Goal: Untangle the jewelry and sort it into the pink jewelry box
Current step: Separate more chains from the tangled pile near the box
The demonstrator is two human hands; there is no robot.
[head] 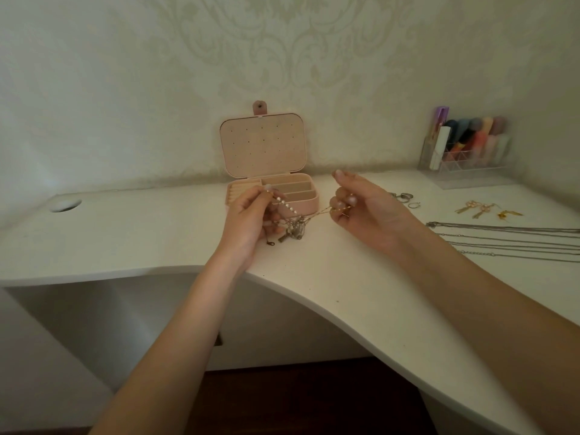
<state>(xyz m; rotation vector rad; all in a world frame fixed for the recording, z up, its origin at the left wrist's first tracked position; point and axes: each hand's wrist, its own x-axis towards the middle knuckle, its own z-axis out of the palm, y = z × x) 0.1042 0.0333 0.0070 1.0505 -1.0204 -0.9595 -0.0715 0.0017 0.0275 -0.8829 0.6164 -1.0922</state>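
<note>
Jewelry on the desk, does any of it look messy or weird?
Yes. Between the left hand and right hand, a tangled clump of chains hangs knotted, a pearl strand caught in it. The silver chains and earrings on the right lie neatly. The pink jewelry box looks empty.

I sit at a white, curved-edged desk (131, 233) with a round cable hole (65, 205) near its far left. Behind it rises a pale cream wall papered in faint damask scrolls (282, 48). Beneath the desk lies a dark brown floor (301, 400). The light is soft and dim.
</note>
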